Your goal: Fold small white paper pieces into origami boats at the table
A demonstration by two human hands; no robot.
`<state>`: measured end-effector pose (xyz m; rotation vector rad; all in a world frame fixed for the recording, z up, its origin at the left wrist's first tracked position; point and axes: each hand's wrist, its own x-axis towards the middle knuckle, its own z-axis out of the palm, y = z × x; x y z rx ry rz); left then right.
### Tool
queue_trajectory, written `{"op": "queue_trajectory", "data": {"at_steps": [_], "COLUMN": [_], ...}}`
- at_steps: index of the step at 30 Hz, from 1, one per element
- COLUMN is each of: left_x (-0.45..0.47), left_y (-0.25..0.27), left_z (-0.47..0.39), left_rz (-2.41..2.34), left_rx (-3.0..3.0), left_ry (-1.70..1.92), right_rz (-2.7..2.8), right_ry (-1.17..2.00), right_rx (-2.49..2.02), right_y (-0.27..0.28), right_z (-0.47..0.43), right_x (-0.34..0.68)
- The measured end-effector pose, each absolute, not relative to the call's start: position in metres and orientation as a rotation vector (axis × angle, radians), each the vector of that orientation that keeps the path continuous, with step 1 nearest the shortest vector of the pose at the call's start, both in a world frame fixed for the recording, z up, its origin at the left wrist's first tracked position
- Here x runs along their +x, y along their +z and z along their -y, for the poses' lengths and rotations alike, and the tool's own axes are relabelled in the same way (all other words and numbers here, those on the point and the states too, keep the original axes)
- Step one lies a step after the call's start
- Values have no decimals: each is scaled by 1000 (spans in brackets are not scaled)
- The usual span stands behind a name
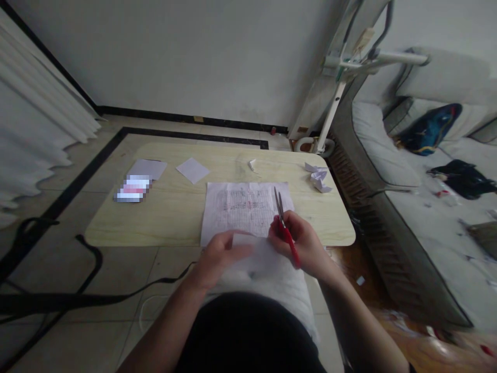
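Note:
In front of my lap, my left hand (219, 256) is closed on a piece of white paper (256, 254), its fingers slightly blurred. My right hand (301, 241) grips red-handled scissors (285, 228), their blades pointing away from me and a little apart. Its fingertips are close to the right edge of the white paper; whether they also pinch it, I cannot make out. Beyond both hands, a creased printed sheet (248, 207) lies flat at the table's near edge, partly hidden by the scissors and hands.
The pale wooden table (171, 217) holds a square of paper (193, 170), a stack of paper (147, 169), a pixelated bright object (133, 188), a small folded scrap (252, 165) and folded paper pieces (319, 178). A sofa (380, 150) stands to the right; black straps (97, 299) hang at left.

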<state>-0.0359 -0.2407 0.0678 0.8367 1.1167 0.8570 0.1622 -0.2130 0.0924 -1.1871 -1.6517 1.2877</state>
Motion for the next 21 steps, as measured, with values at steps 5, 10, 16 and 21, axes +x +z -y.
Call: {"op": "queue_trajectory", "data": {"at_steps": [5,10,16,21], "left_x": [-28,-30,-28,-26], "left_y": [68,76,76,74], "left_z": [246,250,250,251], "left_rz": [-1329,-1463,-1484,-1449], "left_rx": [908,954,1129,1151], "left_ry": [826,916,1037,1032], "right_rz": [1875,2180,2435,2493], "right_ry": [1189,891,674,605], "right_rx": [-1212,-1301,-1243,-1268], "right_y": [98,103,105,103], "right_z": [216,214,218,220], "right_x": [173,189,192,188]}}
